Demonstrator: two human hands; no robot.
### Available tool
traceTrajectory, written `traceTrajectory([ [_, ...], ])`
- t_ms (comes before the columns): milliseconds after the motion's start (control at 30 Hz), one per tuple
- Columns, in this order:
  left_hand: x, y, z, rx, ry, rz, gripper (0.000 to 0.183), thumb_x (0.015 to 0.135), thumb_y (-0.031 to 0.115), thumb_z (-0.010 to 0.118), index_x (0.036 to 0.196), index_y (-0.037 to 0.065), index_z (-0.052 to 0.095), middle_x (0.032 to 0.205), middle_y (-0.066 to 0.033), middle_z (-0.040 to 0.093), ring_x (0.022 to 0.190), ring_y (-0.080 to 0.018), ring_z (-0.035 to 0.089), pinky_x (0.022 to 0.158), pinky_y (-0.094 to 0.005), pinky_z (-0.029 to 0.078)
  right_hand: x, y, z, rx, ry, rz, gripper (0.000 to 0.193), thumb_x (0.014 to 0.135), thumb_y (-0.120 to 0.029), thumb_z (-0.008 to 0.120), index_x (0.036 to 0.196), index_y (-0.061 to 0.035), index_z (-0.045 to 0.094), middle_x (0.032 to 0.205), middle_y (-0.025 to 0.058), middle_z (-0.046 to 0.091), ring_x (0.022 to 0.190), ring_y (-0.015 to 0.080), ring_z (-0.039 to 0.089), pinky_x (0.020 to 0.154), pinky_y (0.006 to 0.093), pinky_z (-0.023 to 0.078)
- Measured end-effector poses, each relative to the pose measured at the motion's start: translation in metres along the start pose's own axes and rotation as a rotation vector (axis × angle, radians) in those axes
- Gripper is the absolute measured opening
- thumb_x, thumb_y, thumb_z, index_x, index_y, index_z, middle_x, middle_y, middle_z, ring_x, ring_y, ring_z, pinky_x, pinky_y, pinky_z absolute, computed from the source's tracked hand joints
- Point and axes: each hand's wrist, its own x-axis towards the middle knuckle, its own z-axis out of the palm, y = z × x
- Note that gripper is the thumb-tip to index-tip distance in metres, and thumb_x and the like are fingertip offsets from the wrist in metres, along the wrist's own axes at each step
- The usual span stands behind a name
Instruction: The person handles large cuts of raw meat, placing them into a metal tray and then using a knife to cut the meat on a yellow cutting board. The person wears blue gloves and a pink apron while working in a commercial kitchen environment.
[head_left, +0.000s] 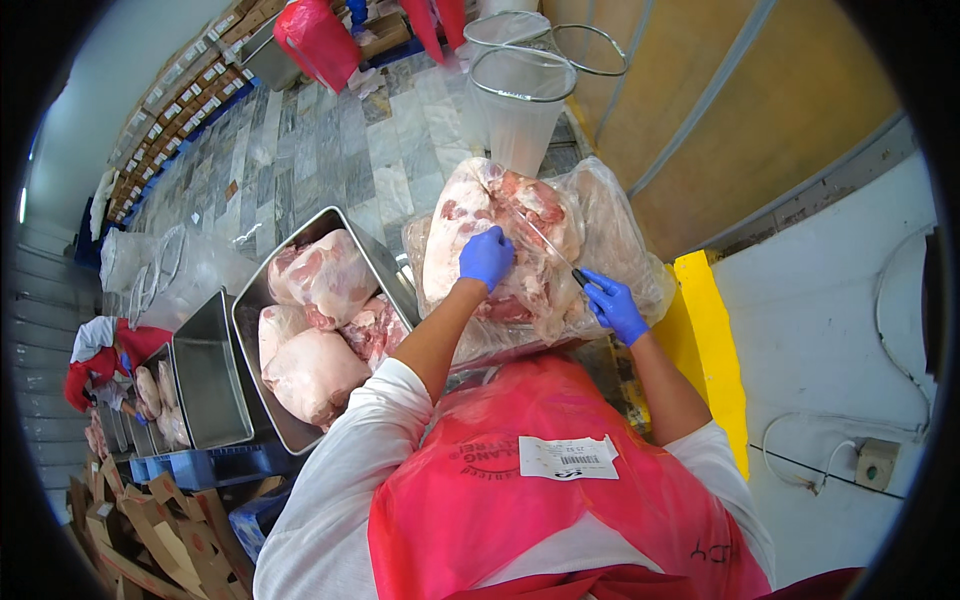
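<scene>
A large raw cut of meat (452,222), pale with fat and red where it is opened, lies in front of me on clear plastic sheeting (612,215). My left hand (487,257), in a blue glove, presses on its middle with the fingers curled into it. The fingertips are partly hidden. In my right hand (614,306), also gloved in blue, is a knife (546,242) with a dark handle. Its thin blade points up and left across the red, opened side of the meat.
To my left stands a deep metal bin (404,293) holding several meat cuts (315,375); beyond it is another metal bin (208,370). Metal hoops with clear bags (520,110) stand ahead. A yellow panel (712,350) borders my right. Co-workers in red aprons (315,45) work farther off.
</scene>
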Motion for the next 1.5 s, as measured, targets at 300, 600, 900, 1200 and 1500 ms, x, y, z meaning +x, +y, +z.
traceTrajectory([
  [300,-0.002,0.009,0.001,-0.089,0.146,-0.019,0.028,0.087,0.029,0.068,0.101,0.005,0.067,0.108,-0.0236,0.068,0.100,-0.0381,0.067,0.086,-0.0480,0.052,-0.073,-0.045,-0.010,0.105,0.046,0.179,0.040,0.101,-0.025,0.064,0.138,-0.0096,0.063,0.068,-0.0032,0.054,0.048,0.0043,0.039,0.042,0.0215,0.029],
  [600,0.004,0.043,0.004,0.417,0.026,0.307,0.033,0.088,0.024,0.065,0.118,0.008,0.065,0.108,-0.0238,0.060,0.101,-0.0417,0.062,0.084,-0.0505,0.052,-0.106,-0.084,0.003,0.324,0.054,0.307,0.040,0.102,-0.028,0.063,0.138,-0.0114,0.061,0.070,-0.0011,0.054,0.045,0.0052,0.035,0.040,0.0218,0.024],
  [900,0.044,-0.004,-0.011,0.047,0.026,0.198,0.049,0.088,0.022,0.068,0.134,0.008,0.060,0.120,-0.0278,0.062,0.112,-0.0443,0.061,0.094,-0.0507,0.051,-0.105,-0.078,0.013,-0.200,0.186,-0.057,0.037,0.099,-0.023,0.067,0.133,-0.0078,0.066,0.071,-0.0029,0.057,0.056,0.0051,0.047,0.048,0.0227,0.037],
  [1200,0.074,-0.023,-0.056,0.194,0.096,0.144,0.092,0.073,0.050,0.084,0.150,0.014,0.046,0.147,-0.0256,0.048,0.132,-0.0433,0.050,0.107,-0.0495,0.046,-0.106,-0.121,0.018,0.147,0.102,0.212,0.040,0.099,-0.026,0.067,0.135,-0.0083,0.064,0.069,-0.0010,0.056,0.049,0.0061,0.042,0.043,0.0230,0.032],
  [1500,0.117,-0.004,-0.048,0.465,-0.137,0.438,0.104,0.067,0.068,0.080,0.154,0.024,0.043,0.157,-0.0146,0.042,0.144,-0.0430,0.037,0.113,-0.0586,0.038,-0.107,-0.128,0.011,-0.079,0.125,0.135,0.042,0.101,-0.026,0.064,0.137,-0.0064,0.062,0.069,-0.0003,0.056,0.050,0.0046,0.040,0.044,0.0207,0.029],
])
